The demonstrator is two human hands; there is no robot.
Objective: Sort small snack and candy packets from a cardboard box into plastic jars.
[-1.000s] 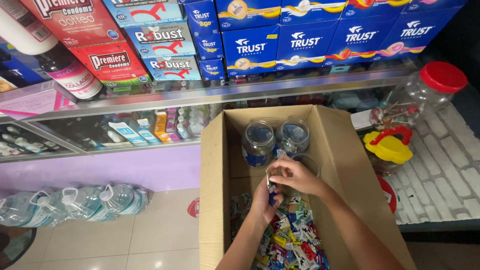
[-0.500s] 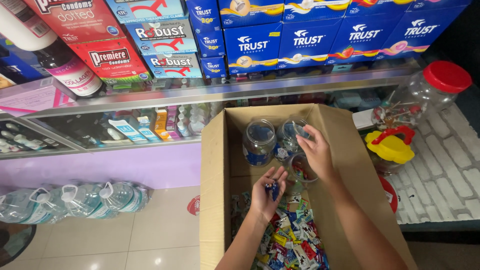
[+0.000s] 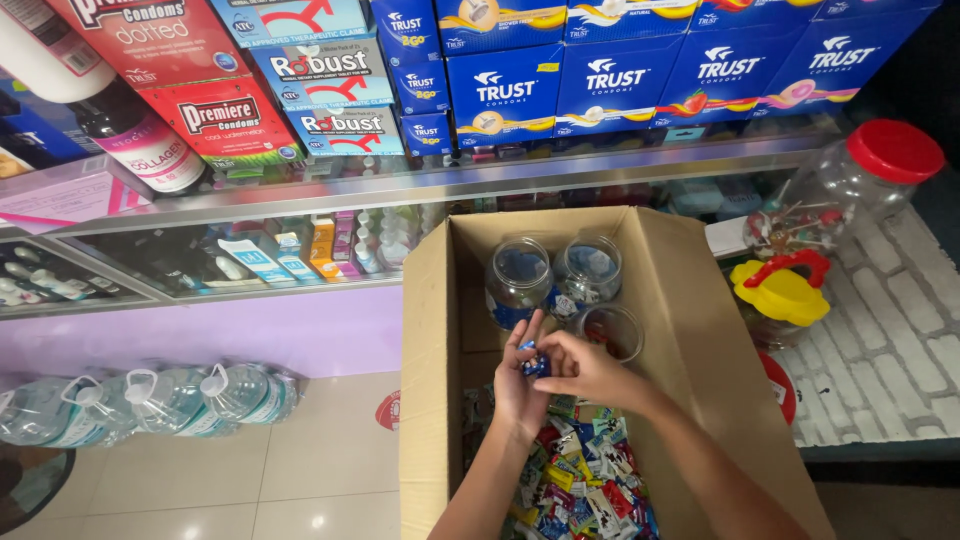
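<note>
Both hands meet over the open cardboard box [image 3: 440, 300], which stands on the tiled floor [image 3: 300, 470] in front of a glass display counter [image 3: 250, 260]. The left hand [image 3: 520, 385] and the right hand [image 3: 590, 368] are touching at the fingertips, jointly pinched on a small blue wrapped piece [image 3: 534, 364] held between them above the box interior. Directly below the hands, the near end of the box holds a heap of assorted wrapped sweets [image 3: 585, 480] in red, blue, yellow and green. At the far end of the box stand three clear jars [image 3: 520, 280], open-topped, two side by side against the back wall and a third just beside the right hand. Right of the box, on a white brick-pattern surface, a clear jar with a red lid [image 3: 860, 185] lies tilted near a yellow-lidded jar [image 3: 780, 295]. Large water bottles [image 3: 150, 400] lie on the floor to the left.
</note>
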